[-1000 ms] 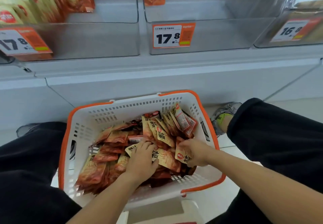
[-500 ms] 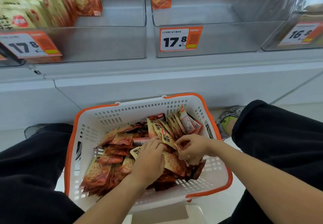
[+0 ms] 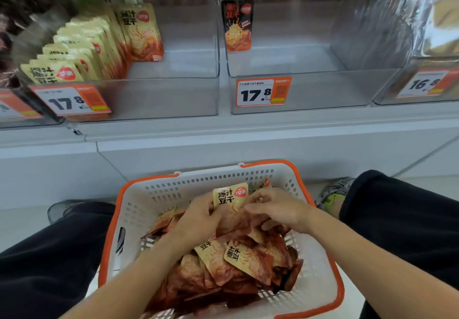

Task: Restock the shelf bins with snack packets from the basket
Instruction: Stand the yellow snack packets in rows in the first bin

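A white basket with an orange rim [image 3: 159,194] sits on the floor between my knees, piled with tan-and-red snack packets [image 3: 238,266]. My left hand [image 3: 198,216] and my right hand [image 3: 275,209] meet over the pile and together grip a bunch of packets [image 3: 229,198] held upright, the front one showing its tan label. Above, the left clear shelf bin [image 3: 173,95] holds a row of the same tan packets [image 3: 99,45]. The middle bin [image 3: 310,90] holds one dark packet [image 3: 238,25] standing at its back.
Orange price tags read 17.8 on the left bin [image 3: 69,101] and the middle bin [image 3: 263,92], and 16.8 on a bin at the right [image 3: 424,85]. My black-trousered legs flank the basket, with a grey shoe [image 3: 332,192] at the right. A white shelf base [image 3: 223,149] runs behind the basket.
Both hands have gathered packets and lifted them up from the pile toward the basket's far side. The view has tilted upward, showing more of the shelf bins.
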### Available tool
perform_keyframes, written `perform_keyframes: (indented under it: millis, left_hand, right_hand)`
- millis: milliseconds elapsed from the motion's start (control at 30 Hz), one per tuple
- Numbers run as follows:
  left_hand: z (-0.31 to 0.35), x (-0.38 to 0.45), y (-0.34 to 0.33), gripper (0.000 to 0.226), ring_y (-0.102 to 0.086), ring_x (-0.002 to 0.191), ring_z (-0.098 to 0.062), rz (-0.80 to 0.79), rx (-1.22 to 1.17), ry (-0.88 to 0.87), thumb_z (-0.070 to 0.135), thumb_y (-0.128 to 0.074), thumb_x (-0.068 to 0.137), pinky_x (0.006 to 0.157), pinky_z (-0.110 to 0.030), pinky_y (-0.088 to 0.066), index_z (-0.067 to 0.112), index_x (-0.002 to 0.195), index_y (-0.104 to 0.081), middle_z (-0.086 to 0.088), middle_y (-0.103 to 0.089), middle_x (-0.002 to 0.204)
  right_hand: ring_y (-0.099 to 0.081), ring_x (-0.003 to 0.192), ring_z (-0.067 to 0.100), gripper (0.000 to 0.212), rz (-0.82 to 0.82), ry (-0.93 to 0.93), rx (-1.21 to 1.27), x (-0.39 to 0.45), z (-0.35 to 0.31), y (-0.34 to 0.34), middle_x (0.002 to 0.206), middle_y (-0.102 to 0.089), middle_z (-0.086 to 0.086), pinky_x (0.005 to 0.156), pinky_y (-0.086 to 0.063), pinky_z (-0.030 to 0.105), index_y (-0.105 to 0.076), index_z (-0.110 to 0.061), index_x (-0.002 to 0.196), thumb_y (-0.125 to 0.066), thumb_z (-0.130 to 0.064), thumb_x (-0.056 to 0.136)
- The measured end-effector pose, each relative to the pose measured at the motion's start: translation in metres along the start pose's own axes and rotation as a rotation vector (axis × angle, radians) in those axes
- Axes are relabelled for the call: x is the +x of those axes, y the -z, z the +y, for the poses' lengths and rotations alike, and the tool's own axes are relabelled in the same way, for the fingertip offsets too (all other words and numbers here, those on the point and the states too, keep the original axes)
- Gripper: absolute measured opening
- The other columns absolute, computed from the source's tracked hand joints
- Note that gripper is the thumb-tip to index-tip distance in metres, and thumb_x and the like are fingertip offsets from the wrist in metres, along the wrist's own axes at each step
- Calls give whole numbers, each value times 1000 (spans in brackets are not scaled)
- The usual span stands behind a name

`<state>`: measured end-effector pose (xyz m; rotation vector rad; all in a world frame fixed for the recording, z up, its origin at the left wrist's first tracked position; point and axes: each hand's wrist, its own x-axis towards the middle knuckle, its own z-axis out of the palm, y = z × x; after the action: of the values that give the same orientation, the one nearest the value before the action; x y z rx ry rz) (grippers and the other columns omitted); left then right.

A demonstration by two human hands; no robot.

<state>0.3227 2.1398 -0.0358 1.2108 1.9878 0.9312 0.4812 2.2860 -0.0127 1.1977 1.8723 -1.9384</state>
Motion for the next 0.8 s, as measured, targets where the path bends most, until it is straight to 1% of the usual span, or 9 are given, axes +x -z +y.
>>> perform_keyframes:
  millis: [67, 133, 267, 333, 500, 567, 633, 700, 800]
  left_hand:
    - [12, 13, 29, 15, -66, 80, 7, -30, 15, -8, 19, -58, 100, 68, -9, -48, 28, 111, -62, 21, -68, 89]
    - [29, 21, 57, 16, -68, 83, 7, -13, 21, -41, 24, -59, 99, 73, -17, -52, 31, 114, -61, 18, -73, 93]
    - [70, 23, 110, 9, -59, 53, 8, 9, 16, -152, 18, -58, 99, 54, -8, -39, 25, 93, -57, 20, -66, 57]
    - [84, 23, 136, 7, -58, 52, 6, 99, -5, -192, 24, -60, 96, 52, -9, -39, 22, 90, -57, 18, -67, 59]
    - [98, 23, 194, 22, -67, 76, 0, 378, -49, -304, 41, -55, 90, 65, -13, -49, 21, 95, -62, 8, -74, 80]
    - [88, 26, 222, 20, -63, 87, -2, 543, 178, -394, 39, -53, 100, 76, -15, -47, 21, 102, -62, 10, -69, 92]
    - [66, 33, 251, 29, -57, 101, -19, 689, 447, -432, 35, -52, 97, 89, -29, -43, 12, 111, -62, -3, -64, 105]
    - [43, 39, 273, 41, -53, 111, -32, 732, 591, -407, 39, -51, 91, 97, -42, -40, 8, 116, -60, -11, -59, 116]
    - [21, 42, 284, 59, -44, 131, -38, 735, 724, -318, 51, -51, 87, 109, -52, -32, 8, 128, -57, -15, -52, 134]
  right_hand:
    - [-70, 86, 17, 26, 109, 146, -134, -4, -19, -2, 101, -73, 8, 79, -55, 32, -69, -14, 101, -78, -33, 85]
    - [-70, 87, 15, 28, 172, 263, -168, -10, -42, -6, 99, -73, 3, 82, -55, 33, -68, -13, 101, -80, -31, 83]
    - [-72, 81, 18, 29, 205, 416, -72, -20, -89, -19, 95, -73, 0, 75, -61, 39, -63, -11, 103, -82, -18, 81]
    - [-71, 79, 15, 27, 266, 509, -74, -25, -115, -24, 91, -74, 0, 73, -60, 37, -63, -15, 98, -83, -20, 80]
    - [-70, 73, 15, 24, 418, 776, -83, -36, -193, -41, 86, -72, -1, 63, -57, 30, -58, -18, 89, -80, -14, 81]
    - [-69, 73, 12, 27, 481, 875, -123, -33, -222, -47, 85, -71, -5, 60, -55, 25, -54, -24, 84, -79, -12, 83]
    - [-68, 71, 7, 30, 536, 939, -170, -24, -248, -50, 85, -70, -9, 57, -55, 25, -52, -27, 83, -77, -13, 85]
    - [-67, 69, 6, 30, 586, 953, -222, -5, -271, -47, 85, -69, -10, 57, -56, 30, -50, -28, 83, -77, -15, 86]
    - [-66, 74, 9, 31, 650, 914, -337, 40, -304, -45, 87, -65, -9, 63, -57, 31, -49, -29, 82, -78, -18, 84]
